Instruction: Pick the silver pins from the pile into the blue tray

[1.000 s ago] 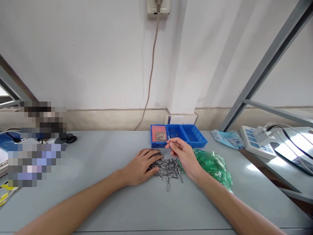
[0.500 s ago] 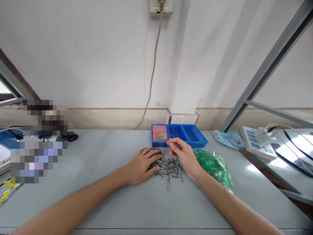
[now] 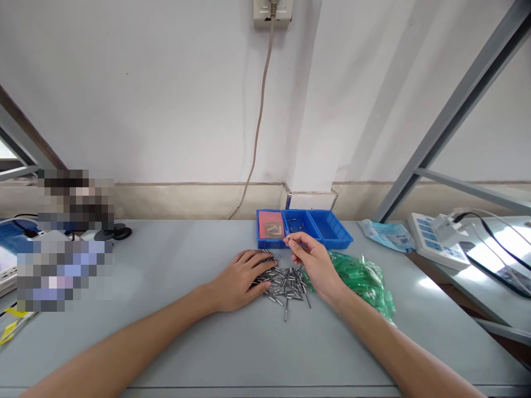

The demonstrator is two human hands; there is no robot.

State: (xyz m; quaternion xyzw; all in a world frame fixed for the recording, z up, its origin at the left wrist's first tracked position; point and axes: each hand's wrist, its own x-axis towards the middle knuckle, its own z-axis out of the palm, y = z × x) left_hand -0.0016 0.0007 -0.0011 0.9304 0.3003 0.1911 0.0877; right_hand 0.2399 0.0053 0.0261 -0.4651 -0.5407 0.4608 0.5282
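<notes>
A pile of small metal pins (image 3: 286,284) lies on the grey table (image 3: 166,331) in front of me. My left hand (image 3: 243,279) rests flat on the pile's left side, fingers stretched out over the pins. My right hand (image 3: 313,260) is raised just above the pile's right side, thumb and forefinger pinched on one small pin near the front edge of a blue three-compartment tray (image 3: 332,228). The tray's left compartment holds a red pad, and the middle one holds a few pins.
A heap of green plastic pieces (image 3: 365,279) lies right of my right hand. A blue packet (image 3: 385,235) and a white power strip (image 3: 431,237) with cables sit at the right. A grey metal frame (image 3: 456,110) rises there. A wall cable (image 3: 257,121) hangs behind.
My right hand has shifted slightly right and away with the pinched pin. The left hand has stayed on the pile.
</notes>
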